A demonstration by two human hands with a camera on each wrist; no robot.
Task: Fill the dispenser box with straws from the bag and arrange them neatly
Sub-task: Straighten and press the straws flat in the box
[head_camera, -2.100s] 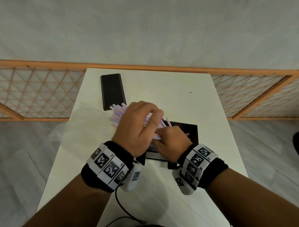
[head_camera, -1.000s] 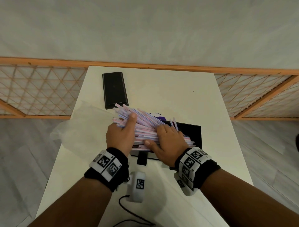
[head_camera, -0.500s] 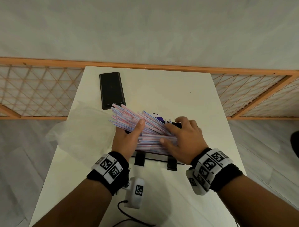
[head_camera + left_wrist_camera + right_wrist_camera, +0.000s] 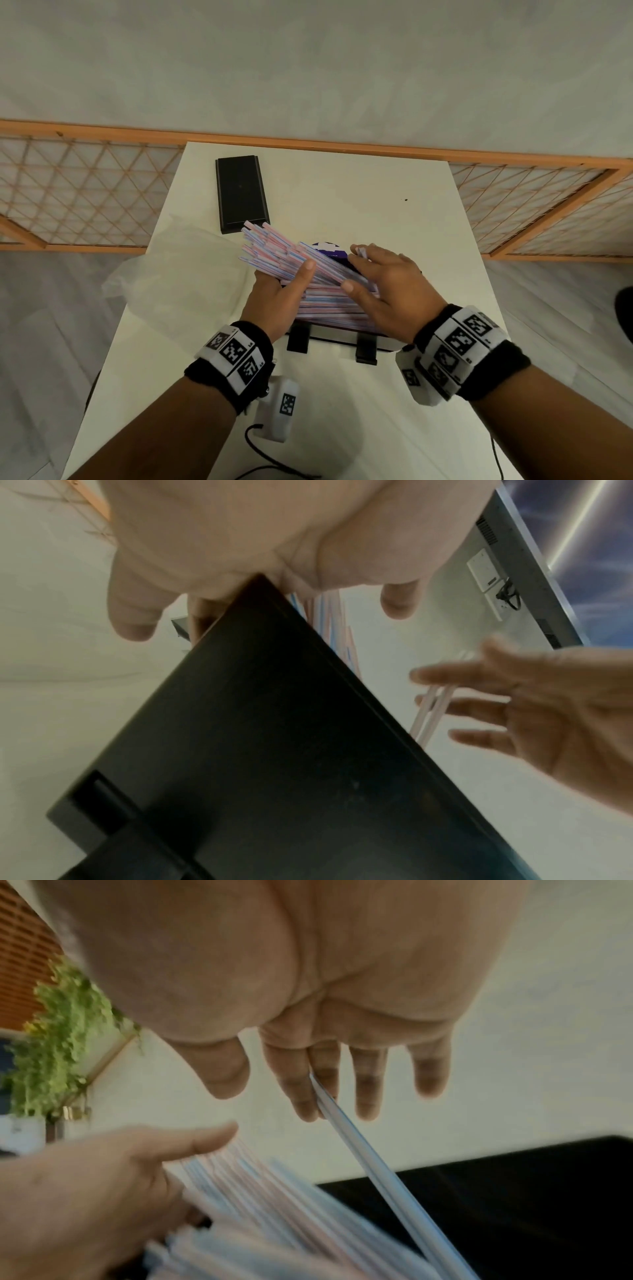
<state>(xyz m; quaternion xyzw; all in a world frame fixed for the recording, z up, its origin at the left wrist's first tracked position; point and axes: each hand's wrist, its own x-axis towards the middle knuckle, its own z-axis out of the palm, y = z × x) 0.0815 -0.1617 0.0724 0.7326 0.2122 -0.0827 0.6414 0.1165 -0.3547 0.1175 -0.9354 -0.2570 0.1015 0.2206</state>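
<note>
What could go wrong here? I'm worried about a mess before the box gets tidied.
The straws fan out askew past the dispenser box toward the black lid, so they may slide onto the table. One straw pokes between the right hand's fingers and could flick out. The left hand steadies only one end.

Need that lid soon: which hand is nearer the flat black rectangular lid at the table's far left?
Left. The left hand is just below the flat black rectangular lid; the right hand is farther right.

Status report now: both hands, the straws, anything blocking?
Left hand grips the straws, fanned, askew over dispenser box. Right hand open, fingers flat on them. Black lid apart, nothing blocking.
</note>
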